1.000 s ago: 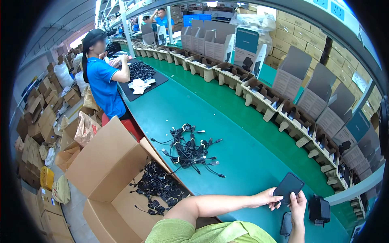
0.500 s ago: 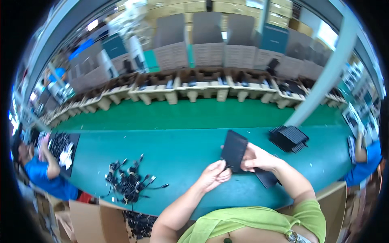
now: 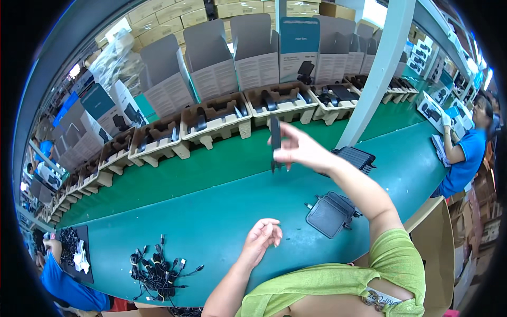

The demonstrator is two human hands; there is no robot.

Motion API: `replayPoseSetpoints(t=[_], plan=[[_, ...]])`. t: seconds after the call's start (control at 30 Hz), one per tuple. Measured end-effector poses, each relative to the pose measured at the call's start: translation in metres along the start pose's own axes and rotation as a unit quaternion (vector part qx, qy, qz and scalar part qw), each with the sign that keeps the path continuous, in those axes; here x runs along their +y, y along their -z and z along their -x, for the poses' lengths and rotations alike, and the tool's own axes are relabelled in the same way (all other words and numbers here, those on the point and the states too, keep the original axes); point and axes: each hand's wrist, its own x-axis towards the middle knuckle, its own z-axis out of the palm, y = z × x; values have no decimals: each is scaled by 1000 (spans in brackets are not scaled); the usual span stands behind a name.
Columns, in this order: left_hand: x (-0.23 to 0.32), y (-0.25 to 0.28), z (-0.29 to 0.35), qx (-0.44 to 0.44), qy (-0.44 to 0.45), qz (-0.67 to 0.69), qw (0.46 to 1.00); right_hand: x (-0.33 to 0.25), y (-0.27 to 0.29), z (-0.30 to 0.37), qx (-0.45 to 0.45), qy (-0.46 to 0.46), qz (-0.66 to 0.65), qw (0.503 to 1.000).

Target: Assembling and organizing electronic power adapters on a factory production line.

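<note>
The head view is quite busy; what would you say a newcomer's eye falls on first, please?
Near the center, the right hand holds a slim black panel edge-on. Beyond it runs a curving row of beige molded trays, and black cables lie bundled on the green tabletop, lower left.

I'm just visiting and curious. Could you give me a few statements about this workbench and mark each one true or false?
1. The right hand holds a thin black panel. True.
2. Bundled black cables lie on the green table, to the left of the left hand. True.
3. The left hand is gripping one of those cables. False: the left hand is apart from the black cables, with nothing visible in it.
4. The co-worker on the right wears a blue shirt. True.
5. All the tan trays are empty. False: dark parts sit in several tan trays.
</note>
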Motion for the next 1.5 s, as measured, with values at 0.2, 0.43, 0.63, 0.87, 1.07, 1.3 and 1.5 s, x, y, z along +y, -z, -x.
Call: replayPoseSetpoints(t=[0.2,0.43,0.63,0.87,1.07,1.3,1.5], plan=[[-1,5,-3,25,12,-8,1000,-3,66,-62,216,24,53,975],[2,10,3,36,21,-5,999,16,124,-126,347,-39,226,909],[3,15,6,40,25,16,999,34,150,-165,390,-166,451,785],[9,19,11,51,29,28,998,33,118,-170,260,-243,647,675],[11,14,7,49,30,23,998,47,123,-179,270,-268,714,588],[10,17,9,51,17,30,998,76,174,-163,451,11,725,521],[-1,28,13,60,21,10,998,105,204,-151,343,-120,710,603]])
